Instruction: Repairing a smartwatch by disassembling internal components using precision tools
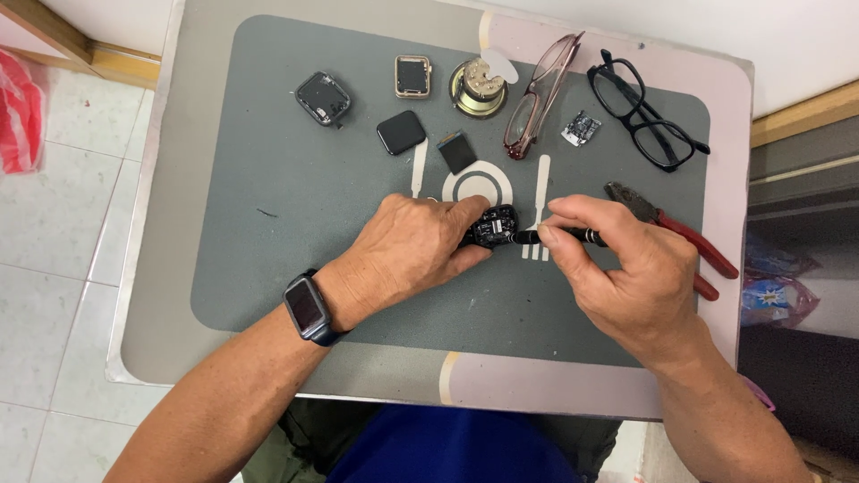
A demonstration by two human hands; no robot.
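The small black watch body [495,225] lies open side up on the grey tray mat [295,224], just past the left fingertips, its long axis running roughly left to right across the tray. A slim black screwdriver [564,236] lies nearly level, its tip pointing left into the right edge of the watch body, its handle running back under the right fingers.

The left hand [412,250] has its fingers curled narrow, the thumb and forefinger pinching the watch body's near and far sides to hold it down. The right hand [626,268] is closed around the screwdriver, thumb and forefinger tips meeting on the shaft close to the tip.

Just beyond the right knuckles lie red-handled pliers [680,234]. Farther out from both hands sit black glasses [649,112], reddish glasses [537,94], a small circuit board [580,128], a round metal part [478,88], a gold-cased watch [412,76], two dark screens [401,132] and another black watch case [323,97]. A dark watch [307,307] is on the left wrist.
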